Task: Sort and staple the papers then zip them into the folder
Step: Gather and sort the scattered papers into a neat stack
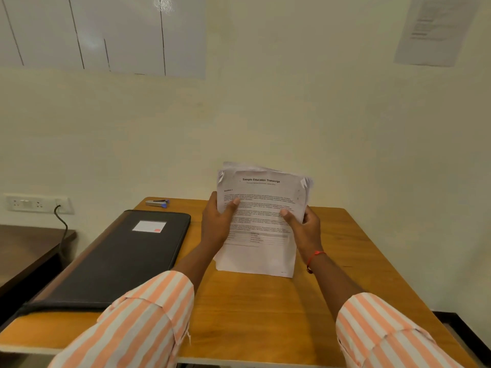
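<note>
Left hand and right hand each grip a side edge of the papers, thumbs on the front sheet. The stack stands upright at the middle of the surface, bottom edge apparently resting there. Step judged: squaring the sheets before stapling. Stapler lies near the far edge, beyond the closed folder along the left edge. The next move needs one hand freed for it.

Wooden table, black folder lying flat at left, stapler just beyond it
</note>
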